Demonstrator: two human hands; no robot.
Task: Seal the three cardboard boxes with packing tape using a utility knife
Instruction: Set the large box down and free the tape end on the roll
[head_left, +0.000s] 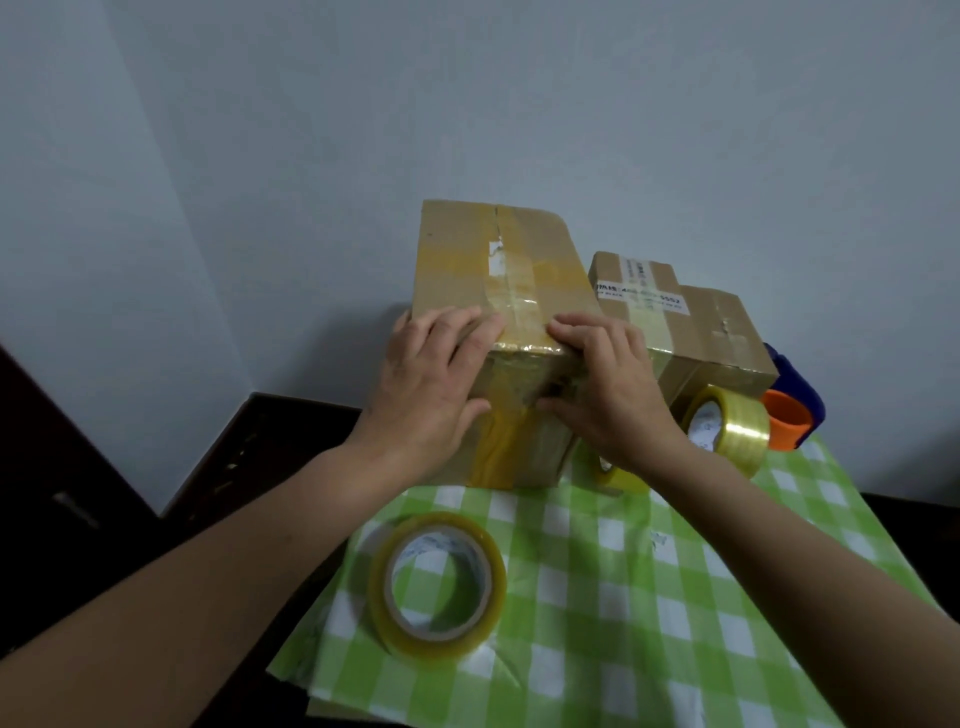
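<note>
Left grip (431, 374) and right grip (613, 384), both open with fingers nearly straight, press on the near top edge of the large cardboard box (498, 280) at the frame's centre. Just right of it stand a labelled box (636, 291) and a third box (727, 343). One packing tape roll (441, 587) lies lower centre on the green checked tabletop (649, 623).

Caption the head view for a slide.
Left hand and right hand press tape onto the large box.
</note>
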